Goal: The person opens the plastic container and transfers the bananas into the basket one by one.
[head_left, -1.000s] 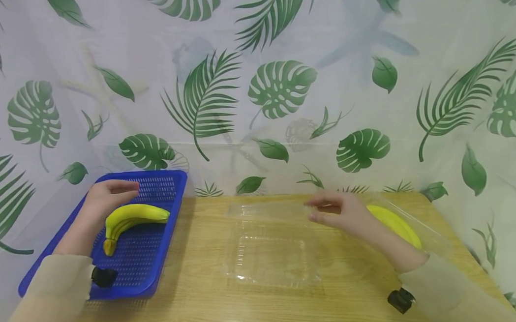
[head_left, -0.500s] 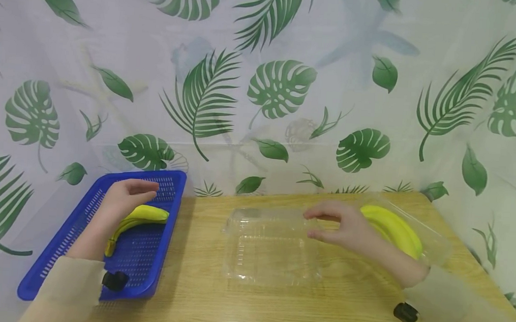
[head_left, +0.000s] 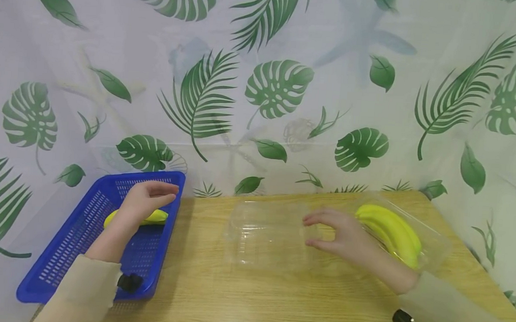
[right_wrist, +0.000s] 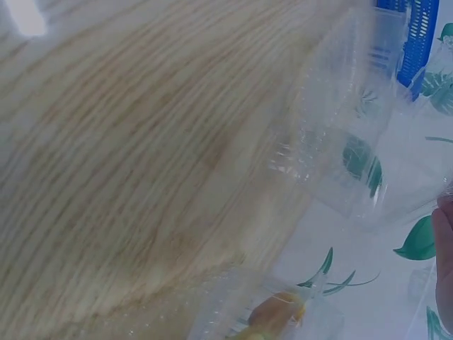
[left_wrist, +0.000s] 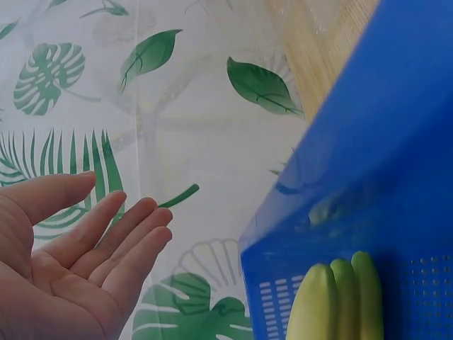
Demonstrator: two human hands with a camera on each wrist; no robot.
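My left hand (head_left: 146, 203) is over the blue basket (head_left: 163, 258), fingers extended and thumb apart, holding nothing. In the left wrist view its palm and fingers (left_wrist: 113, 248) show beside the basket. A bunch of bananas (head_left: 154, 217) lies in the basket, partly hidden by this hand in the head view. My right hand (head_left: 339, 235) grips the right side of a clear plastic container (head_left: 262, 235), fingers and thumb curved around its edge. In the right wrist view the container (right_wrist: 354, 134) stands up from the wood tabletop, fingertips right at its rim.
A second clear container (head_left: 432, 240) with yellow bananas (head_left: 389, 230) inside lies at the right, beyond my right forearm. Leaf-printed sheeting (head_left: 223, 144) hangs behind the wooden table (head_left: 232, 297). A black wrist camera (head_left: 403, 321) sits below the right sleeve.
My left hand has moved right across the basket, past the bananas. The right hand has shifted slightly down, and the clear container's near edge now shows farther from me.
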